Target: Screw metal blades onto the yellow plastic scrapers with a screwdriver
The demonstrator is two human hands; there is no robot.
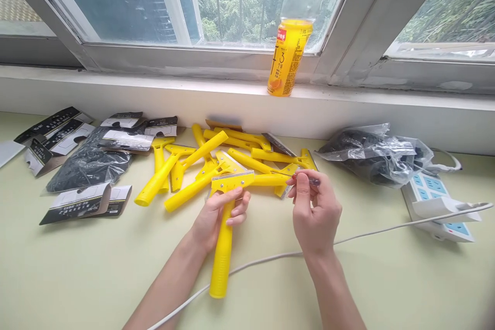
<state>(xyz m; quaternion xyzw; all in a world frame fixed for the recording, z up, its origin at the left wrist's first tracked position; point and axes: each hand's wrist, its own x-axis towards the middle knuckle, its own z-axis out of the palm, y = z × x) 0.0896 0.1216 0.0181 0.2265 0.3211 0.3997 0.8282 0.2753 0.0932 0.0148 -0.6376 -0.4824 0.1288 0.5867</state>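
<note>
And there it was: the left hand (211, 219) had its fingers curled snugly round the neck of a yellow scraper (221, 265), held above the counter (116, 278), handle swinging down to six o'clock! Over at three o'clock from it, the right hand (317, 216) pinched a slim screwdriver (315, 182) between closed thumb and fingers, its shaft aimed at nine o'clock, just short of the scraper's head. Loose scrapers (157, 180) crowded twelve o'clock, while a dark-filled plastic bag (367, 157) sat at two o'clock from the right hand.
</note>
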